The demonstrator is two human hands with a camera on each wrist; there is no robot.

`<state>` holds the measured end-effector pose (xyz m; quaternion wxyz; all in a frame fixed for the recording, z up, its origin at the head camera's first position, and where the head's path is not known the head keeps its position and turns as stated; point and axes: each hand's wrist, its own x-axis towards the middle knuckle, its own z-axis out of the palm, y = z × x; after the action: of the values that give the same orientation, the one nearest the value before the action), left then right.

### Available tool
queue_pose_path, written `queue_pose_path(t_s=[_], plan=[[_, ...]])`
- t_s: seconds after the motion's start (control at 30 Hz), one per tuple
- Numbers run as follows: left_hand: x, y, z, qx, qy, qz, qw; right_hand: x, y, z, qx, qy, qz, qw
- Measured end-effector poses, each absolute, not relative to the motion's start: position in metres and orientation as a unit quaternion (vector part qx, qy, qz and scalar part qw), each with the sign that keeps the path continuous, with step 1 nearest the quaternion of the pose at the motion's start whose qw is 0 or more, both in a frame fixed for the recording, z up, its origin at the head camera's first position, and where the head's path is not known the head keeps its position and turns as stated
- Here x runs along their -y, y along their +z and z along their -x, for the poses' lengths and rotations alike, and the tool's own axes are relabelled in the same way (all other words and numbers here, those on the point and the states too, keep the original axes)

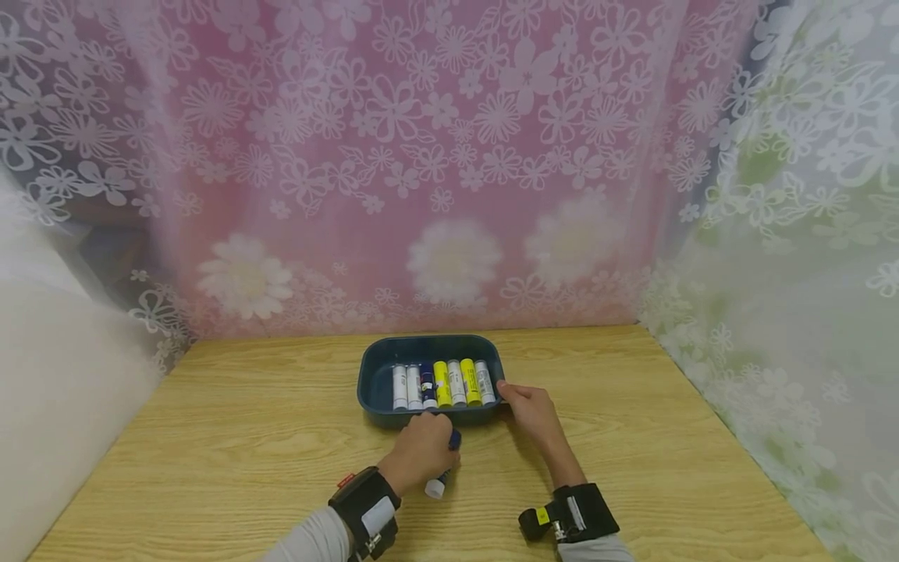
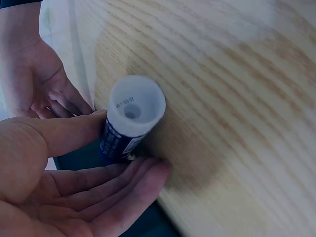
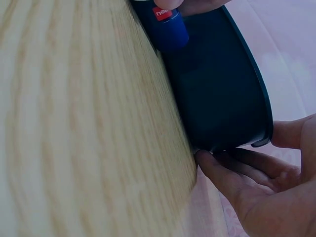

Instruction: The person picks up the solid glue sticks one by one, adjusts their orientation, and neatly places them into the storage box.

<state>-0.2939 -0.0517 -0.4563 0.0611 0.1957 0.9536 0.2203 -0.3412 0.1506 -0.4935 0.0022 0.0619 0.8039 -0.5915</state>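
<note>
My left hand [image 1: 421, 450] pinches a dark blue glue stick [image 2: 121, 138] between thumb and fingers, just in front of the tray. Its white, hollow base [image 2: 137, 104] points toward the left wrist camera. In the right wrist view its blue cap end [image 3: 170, 33] appears beside the tray's outer wall. At the right end of the dark teal tray [image 1: 377, 384], my right hand [image 1: 535, 414] grips the rim, thumb on top and fingers beneath. A row of several glue sticks [image 1: 441, 384], white, yellow and dark blue, lies in the tray's middle and right part.
The tray stands near the back of a wood-grain table [image 1: 267, 453]. Behind it hangs a pink flowered curtain [image 1: 449, 179], and a pale flowered curtain [image 1: 794, 336] runs along the right side. Each wrist wears a black strap [image 1: 588, 511].
</note>
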Motion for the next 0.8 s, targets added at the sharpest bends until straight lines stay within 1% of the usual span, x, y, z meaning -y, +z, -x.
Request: queue_pose_path(t_s=[0.47,0.8], plan=[[0.0509,-0.4592,0.2930,-0.960,0.216,-0.163,0.068,-0.1506,-0.4957,0.3418,-0.798,-0.600,-0.059,0.003],[0.0499,-0.4571,0.2927,-0.963,0.207,-0.163,0.054,-0.1508,-0.4952,0.3414,-0.796,-0.603,-0.054,0.003]])
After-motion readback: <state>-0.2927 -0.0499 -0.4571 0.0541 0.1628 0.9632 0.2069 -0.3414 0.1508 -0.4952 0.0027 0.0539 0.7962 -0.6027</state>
